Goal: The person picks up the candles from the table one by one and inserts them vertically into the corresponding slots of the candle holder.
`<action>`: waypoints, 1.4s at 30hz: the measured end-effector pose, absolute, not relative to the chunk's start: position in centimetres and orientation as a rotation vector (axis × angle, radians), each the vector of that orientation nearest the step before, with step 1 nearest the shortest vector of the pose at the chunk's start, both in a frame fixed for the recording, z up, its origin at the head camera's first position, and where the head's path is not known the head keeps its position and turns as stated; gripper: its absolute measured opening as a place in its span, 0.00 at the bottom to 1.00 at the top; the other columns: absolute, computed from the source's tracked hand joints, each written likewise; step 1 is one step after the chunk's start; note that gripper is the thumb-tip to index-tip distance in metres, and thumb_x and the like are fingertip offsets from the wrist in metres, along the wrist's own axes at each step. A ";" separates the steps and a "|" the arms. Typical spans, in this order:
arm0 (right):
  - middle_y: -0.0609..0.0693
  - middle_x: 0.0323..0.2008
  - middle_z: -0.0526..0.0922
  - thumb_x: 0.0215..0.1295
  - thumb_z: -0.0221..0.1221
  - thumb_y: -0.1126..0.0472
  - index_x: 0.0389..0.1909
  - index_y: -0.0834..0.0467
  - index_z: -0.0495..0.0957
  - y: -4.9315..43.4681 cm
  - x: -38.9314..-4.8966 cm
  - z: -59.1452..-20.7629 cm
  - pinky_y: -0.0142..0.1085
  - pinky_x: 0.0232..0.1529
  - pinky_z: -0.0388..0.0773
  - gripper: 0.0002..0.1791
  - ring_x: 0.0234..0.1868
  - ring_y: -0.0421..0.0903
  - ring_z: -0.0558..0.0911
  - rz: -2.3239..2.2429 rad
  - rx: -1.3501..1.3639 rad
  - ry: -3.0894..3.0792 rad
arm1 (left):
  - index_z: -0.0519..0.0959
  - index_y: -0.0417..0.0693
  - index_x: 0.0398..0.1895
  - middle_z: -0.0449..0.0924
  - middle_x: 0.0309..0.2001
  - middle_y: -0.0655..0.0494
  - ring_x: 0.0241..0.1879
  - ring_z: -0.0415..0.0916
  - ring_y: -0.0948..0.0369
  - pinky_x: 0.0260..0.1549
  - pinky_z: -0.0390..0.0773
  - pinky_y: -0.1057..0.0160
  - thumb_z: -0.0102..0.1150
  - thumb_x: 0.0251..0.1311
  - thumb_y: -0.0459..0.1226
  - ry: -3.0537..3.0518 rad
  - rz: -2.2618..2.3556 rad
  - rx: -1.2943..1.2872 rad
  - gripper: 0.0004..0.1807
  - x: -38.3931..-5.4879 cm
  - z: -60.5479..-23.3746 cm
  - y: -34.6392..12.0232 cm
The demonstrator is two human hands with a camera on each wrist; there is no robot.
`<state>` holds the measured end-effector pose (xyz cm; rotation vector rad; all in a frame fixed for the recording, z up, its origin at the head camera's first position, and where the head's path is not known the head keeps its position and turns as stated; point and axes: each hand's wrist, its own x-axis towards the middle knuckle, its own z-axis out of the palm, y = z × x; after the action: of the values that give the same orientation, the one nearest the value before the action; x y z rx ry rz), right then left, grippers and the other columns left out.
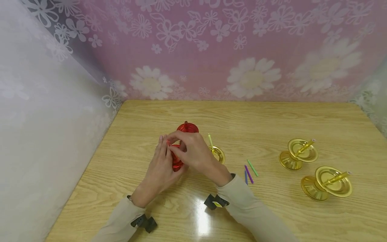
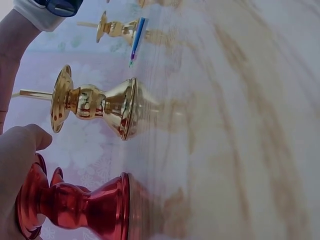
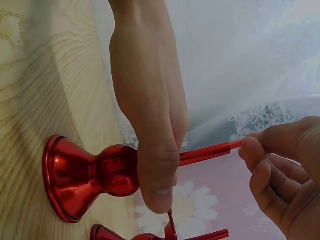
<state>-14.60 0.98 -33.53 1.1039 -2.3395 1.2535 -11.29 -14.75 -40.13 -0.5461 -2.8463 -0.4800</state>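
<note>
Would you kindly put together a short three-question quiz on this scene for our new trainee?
1. Multiple choice: What colour is the slim candle in the right-hand grip?
A) Green
B) Purple
C) Red

2. True or false: A slim green candle, a slim purple candle and a slim blue candle lie on the wood-grained table.

3. Count: In the head view, how many shiny gold candle holders with round dishes stand on the table?

Key:
1. C; it is at the tube tip of the shiny red dished candle holder that the left-hand grip holds.
2. True.
3. Three: one near the right-hand grip, two farther right.
</note>
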 end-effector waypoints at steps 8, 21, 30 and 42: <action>0.50 0.34 0.85 0.57 0.65 0.70 0.41 0.62 0.82 1.3 -14.2 -32.7 0.31 0.24 0.78 0.10 0.21 0.37 0.76 1.277 1.082 -2.309 | 0.48 0.28 0.72 0.42 0.74 0.33 0.74 0.38 0.41 0.68 0.53 0.46 0.53 0.63 0.53 -2.861 -0.576 -0.525 0.48 -11.0 -40.0 -15.3; 0.51 0.34 0.85 0.60 0.65 0.68 0.44 0.64 0.81 2.1 -13.7 -31.5 0.27 0.25 0.77 0.11 0.21 0.37 0.78 1.281 1.096 -2.293 | 0.55 0.27 0.70 0.45 0.74 0.36 0.75 0.37 0.47 0.68 0.53 0.46 0.44 0.64 0.45 -2.751 -0.602 -0.642 0.38 -10.7 -39.9 -16.2; 0.51 0.34 0.86 0.58 0.65 0.70 0.43 0.63 0.80 4.1 -13.4 -30.1 0.26 0.23 0.75 0.11 0.20 0.36 0.78 1.276 1.076 -2.251 | 0.55 0.27 0.70 0.51 0.73 0.38 0.74 0.44 0.48 0.68 0.54 0.48 0.40 0.70 0.36 -2.631 -0.706 -0.602 0.30 -10.9 -39.5 -16.7; 0.51 0.34 0.86 0.57 0.65 0.72 0.44 0.61 0.80 7.5 -13.8 -30.1 0.30 0.17 0.71 0.13 0.18 0.34 0.78 1.253 0.947 -2.241 | 0.52 0.30 0.72 0.47 0.74 0.39 0.75 0.41 0.49 0.68 0.53 0.47 0.33 0.76 0.43 -2.777 -0.754 -0.420 0.30 -13.8 -38.6 -17.6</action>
<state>-13.78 7.55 -30.06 0.9471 -2.2411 1.2531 -13.83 -17.64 -38.61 -0.4200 -2.7771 -0.7541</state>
